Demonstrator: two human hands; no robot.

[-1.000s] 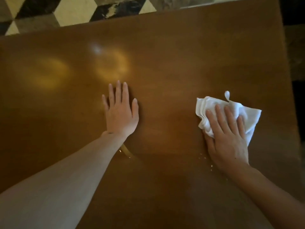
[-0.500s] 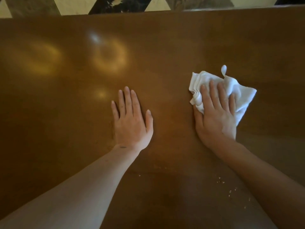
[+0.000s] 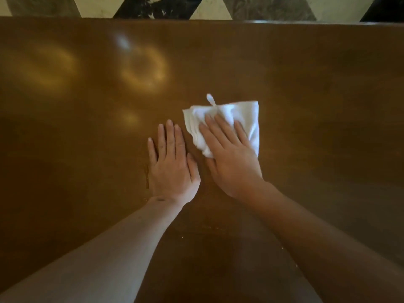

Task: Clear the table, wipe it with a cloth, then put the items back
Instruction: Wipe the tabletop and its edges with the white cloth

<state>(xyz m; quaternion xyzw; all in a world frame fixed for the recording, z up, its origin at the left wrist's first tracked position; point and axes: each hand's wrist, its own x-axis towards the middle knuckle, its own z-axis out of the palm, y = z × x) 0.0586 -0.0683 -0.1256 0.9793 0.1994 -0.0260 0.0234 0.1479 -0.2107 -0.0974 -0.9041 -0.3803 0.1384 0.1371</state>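
Observation:
A folded white cloth [image 3: 244,115] with a small loop at its far edge lies on the glossy brown wooden table [image 3: 317,88], near the middle. My right hand [image 3: 231,158] presses flat on top of the cloth, fingers spread and pointing away from me, covering its near half. My left hand [image 3: 172,165] lies palm down on the bare wood just left of the right hand, almost touching it, fingers together and holding nothing.
The table's far edge [image 3: 196,18] runs across the top, with a black, grey and cream patterned floor [image 3: 209,7] beyond it. A few small crumbs [image 3: 182,237] lie on the wood between my forearms. Lamp reflections shine on the left half.
My right hand has slid the cloth leftward across the table until it sits beside my left hand. The left hand has stayed flat on the wood.

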